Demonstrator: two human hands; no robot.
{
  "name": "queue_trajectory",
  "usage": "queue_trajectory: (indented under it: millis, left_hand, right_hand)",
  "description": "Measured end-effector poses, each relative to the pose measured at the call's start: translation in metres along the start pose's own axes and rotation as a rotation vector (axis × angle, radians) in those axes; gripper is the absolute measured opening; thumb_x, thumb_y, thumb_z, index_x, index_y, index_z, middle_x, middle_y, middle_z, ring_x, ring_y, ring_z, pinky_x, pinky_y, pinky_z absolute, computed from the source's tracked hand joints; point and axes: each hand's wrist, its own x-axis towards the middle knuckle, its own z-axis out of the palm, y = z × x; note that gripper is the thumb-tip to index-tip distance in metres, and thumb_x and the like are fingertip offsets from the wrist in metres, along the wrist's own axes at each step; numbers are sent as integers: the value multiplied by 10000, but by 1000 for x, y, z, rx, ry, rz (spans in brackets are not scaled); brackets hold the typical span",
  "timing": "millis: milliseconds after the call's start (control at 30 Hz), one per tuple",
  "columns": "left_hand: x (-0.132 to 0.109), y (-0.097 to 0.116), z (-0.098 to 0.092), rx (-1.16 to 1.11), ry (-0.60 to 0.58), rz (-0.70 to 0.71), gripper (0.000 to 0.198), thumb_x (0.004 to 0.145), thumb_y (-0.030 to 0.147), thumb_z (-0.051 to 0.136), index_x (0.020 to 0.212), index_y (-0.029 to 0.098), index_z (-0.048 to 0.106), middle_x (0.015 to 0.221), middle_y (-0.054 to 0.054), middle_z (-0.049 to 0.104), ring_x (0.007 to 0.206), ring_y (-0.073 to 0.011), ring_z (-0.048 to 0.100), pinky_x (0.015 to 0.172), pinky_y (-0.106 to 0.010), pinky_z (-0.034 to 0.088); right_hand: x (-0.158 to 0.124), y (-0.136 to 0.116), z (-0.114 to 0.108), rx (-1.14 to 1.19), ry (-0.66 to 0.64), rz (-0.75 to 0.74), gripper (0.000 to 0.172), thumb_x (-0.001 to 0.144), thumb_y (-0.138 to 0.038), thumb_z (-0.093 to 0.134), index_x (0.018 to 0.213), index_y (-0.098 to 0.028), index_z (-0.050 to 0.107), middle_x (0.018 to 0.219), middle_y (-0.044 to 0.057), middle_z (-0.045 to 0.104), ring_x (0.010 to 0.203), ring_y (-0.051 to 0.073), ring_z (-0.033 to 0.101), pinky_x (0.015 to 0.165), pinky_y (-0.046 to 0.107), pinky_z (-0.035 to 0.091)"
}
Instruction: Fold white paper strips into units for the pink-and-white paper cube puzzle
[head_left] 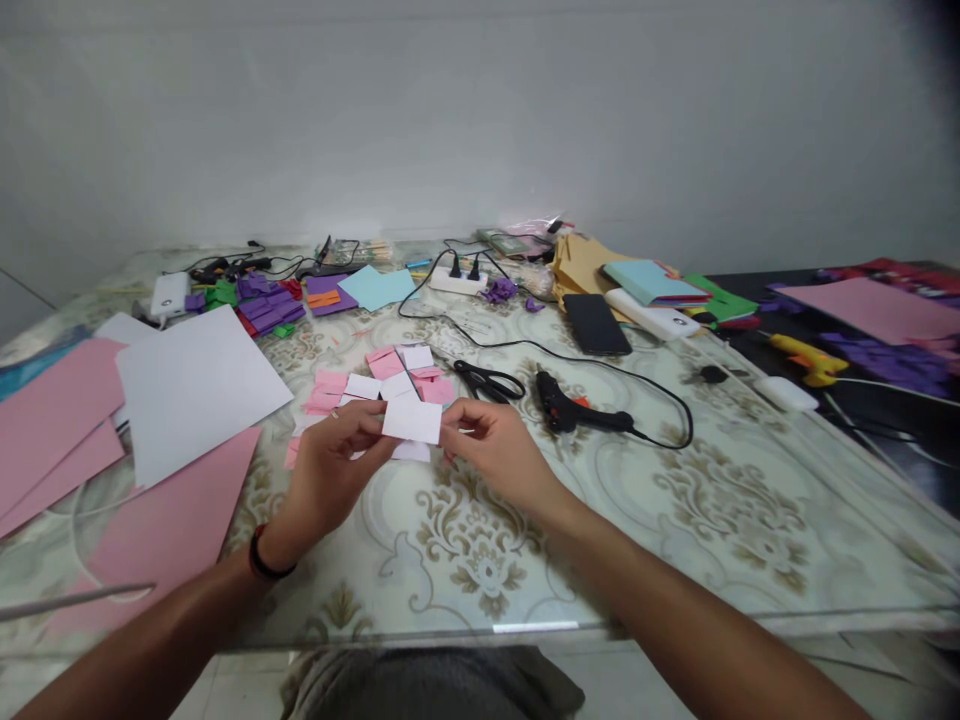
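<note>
Between my two hands is a small white piece of paper (412, 418), held just above the table. My left hand (328, 462) pinches its left edge, thumb below and fingers behind. At the right edge, the fingertips of my right hand (495, 447) are closed on the same paper. Beneath and beyond it lie several small pink paper pieces (328, 389) and white paper pieces (363, 388), partly hidden by my hands. Black-handled scissors (491, 383) rest just past my right hand, their blades toward the pile.
A black glue gun (581, 408) with its cord lies right of the scissors, near a dark phone (596, 324). Large white paper (199, 390) and pink sheets (172, 530) cover the left side. A power strip (457, 281) and purple paper strips (270, 305) sit farther back.
</note>
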Motion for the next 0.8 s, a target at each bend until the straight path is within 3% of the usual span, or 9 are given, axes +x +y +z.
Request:
queue_trajectory:
  millis: [67,233,467,667,800]
  left_hand:
    - [-1,2,0,102,13,70,15,863,180,776,852,188,771,1076,-79,791,904,-160,753,733,-211,601]
    - [-4,4,-2,151,-68,149,245,886,205,776,1131,212,759,1129,-83,778,991,-181,737,843,-262,604]
    - [-4,1,-3,49,-68,32,175,880,210,791,1052,218,762,925,-26,761,775,-125,683,693,-210,569]
    - [-2,-3,-3,-33,-96,84,219,897,169,780,1097,256,751,1264,-66,714,1185,-193,682,992,-281,579]
    - [-4,-3,-5,-54,-108,102,301,875,157,808,1141,280,739,1264,-45,718,1017,-135,711,922,-236,603]
  right_hand:
    - [0,-1,-1,11,-13,10,344,739,-477,864,712,-179,695,653,-23,650,556,113,573,591,258,476]
    - [0,-3,-1,84,-25,58,462,770,-564,827,625,-191,596,585,-39,586,533,110,541,595,266,451]
    - [1,-3,-1,109,-129,112,482,747,-596,834,618,-187,614,581,-21,616,556,114,537,615,269,463]
    - [0,-1,-3,114,-156,155,485,737,-601,844,628,-176,638,569,-21,609,552,112,574,596,255,432]
    - [0,-2,-2,108,-151,151,486,701,-574,883,605,-173,626,561,-23,612,533,99,554,577,246,425]
